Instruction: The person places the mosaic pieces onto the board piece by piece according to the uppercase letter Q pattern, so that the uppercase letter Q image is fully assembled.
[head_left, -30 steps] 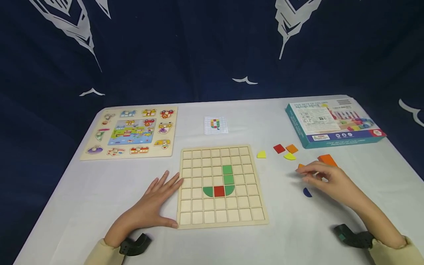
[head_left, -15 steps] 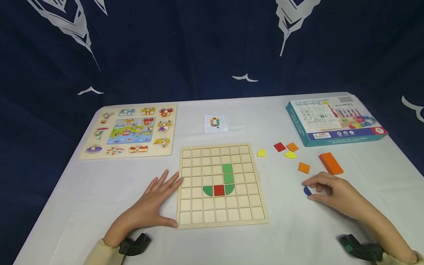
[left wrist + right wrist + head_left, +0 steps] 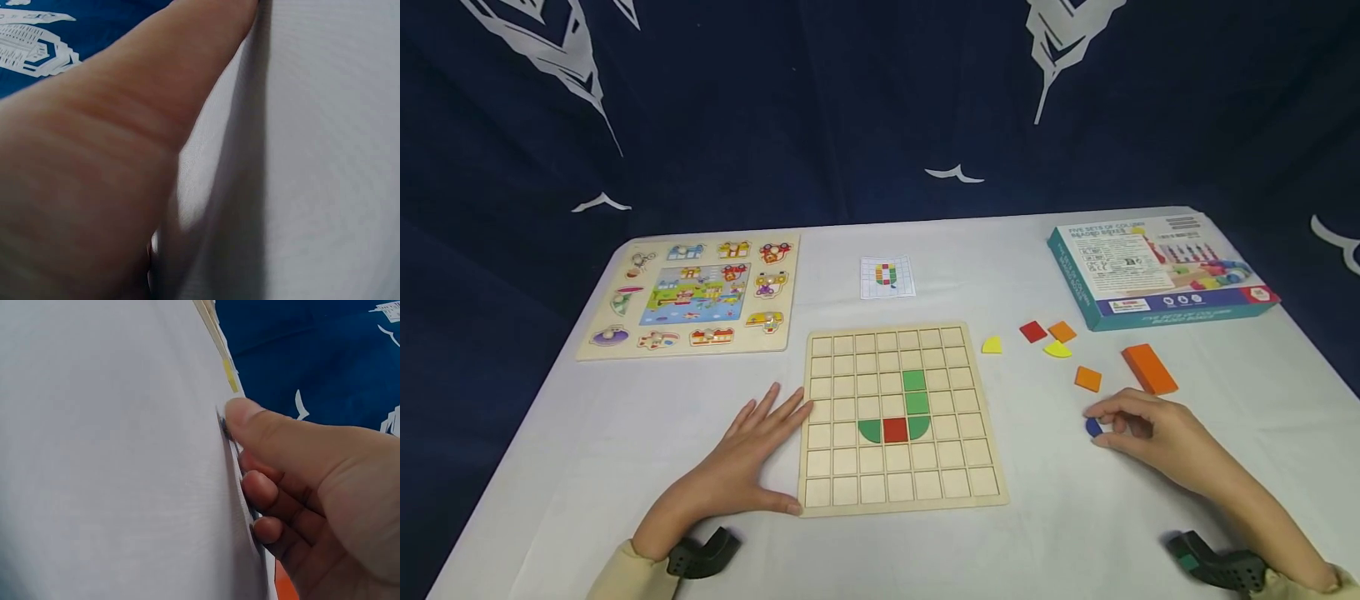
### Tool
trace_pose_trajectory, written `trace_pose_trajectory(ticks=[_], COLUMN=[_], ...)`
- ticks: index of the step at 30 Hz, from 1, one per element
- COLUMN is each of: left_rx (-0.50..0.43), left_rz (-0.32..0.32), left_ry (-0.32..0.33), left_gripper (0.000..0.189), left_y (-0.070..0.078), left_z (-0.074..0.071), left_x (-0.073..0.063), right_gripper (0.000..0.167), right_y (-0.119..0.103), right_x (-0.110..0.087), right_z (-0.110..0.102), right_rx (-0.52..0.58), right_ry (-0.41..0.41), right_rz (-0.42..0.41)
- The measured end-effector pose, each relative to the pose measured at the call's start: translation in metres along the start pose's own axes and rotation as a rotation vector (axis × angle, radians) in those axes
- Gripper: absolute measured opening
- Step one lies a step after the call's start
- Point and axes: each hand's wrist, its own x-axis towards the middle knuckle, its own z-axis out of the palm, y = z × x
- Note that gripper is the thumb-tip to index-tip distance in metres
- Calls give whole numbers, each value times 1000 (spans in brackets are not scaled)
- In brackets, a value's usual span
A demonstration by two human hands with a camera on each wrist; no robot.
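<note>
Curtain (image 3: pixel 820 100): dark blue with pale prints, hanging behind the far edge.
Bench (image 3: pixel 1060 533): white-clothed; left, far and right edges show in the head view.
Grid board (image 3: pixel 897 460): pale, flat, at the middle; a broad strip of cloth off its right edge, more cloth before its near edge.
Picture puzzle (image 3: pixel 695 296): far left, outer side near the bench's left edge; narrow gap to the grid board.
Box (image 3: pixel 1163 271): teal-sided, flat, far right, one corner near the bench's right edge.
Left hand (image 3: pixel 741 467): fingers spread on the cloth; fingertips and thumb tip at the grid board's left edge.
Right hand (image 3: pixel 1165 429): thumb and forefinger pinching a blue piece (image 3: pixel 1093 427), the other fingers curled in.
Card (image 3: pixel 887 277): printed with a coloured grid pattern, lying beyond the grid board's far edge.
Orange block (image 3: pixel 1150 369): on the cloth, just beyond the right hand.
Set squares: two green (image 3: pixel 916 392), one red (image 3: pixel 895 430), within grid cells.
Loose squares: red (image 3: pixel 1033 332) and orange (image 3: pixel 1062 332) side by side; second orange (image 3: pixel 1087 379) nearer the right hand.
Set quarter-rounds: green (image 3: pixel 869 431), flanking the set red square.
Loose quarter-rounds: yellow (image 3: pixel 992 345), just off the grid board's right edge; another (image 3: pixel 1057 349) beside the farther orange square.
Blue piece: at the right hand's fingertips, partly covered, well apart from the grid board.
</note>
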Motion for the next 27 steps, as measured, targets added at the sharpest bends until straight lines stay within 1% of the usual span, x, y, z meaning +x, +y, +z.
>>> trace_pose_trajectory(ticks=[3,6,9,12,15,20,22,27], left_rx=[0,2,2,0,2,12,14,18], left_rz=[3,7,10,9,6,-6,-8,-7], left_ry=[8,18,22,16,6,-8,-10,-8], left_gripper=[119,119,119,119,119,120,120,120], left_y=[-1,-2,-2,-2,-1,1,1,0], left_z=[0,1,2,1,1,0,0,-1], left_x=[0,-1,-1,0,0,0,0,0], right_gripper=[35,35,34,33,33,27,24,22], right_y=[-2,-10,-23,-41,-62,-92,-102,-118], right_x=[2,6,14,23,32,42,44,49], right_z=[0,-1,2,10,24,50,58,72], right_rx=[26,73,132,179,248,381,402,395], right_ry=[25,40,39,20,-32,-175,-217,-252], right_rz=[-11,-30,-48,-76,-115,-185,-214,-278])
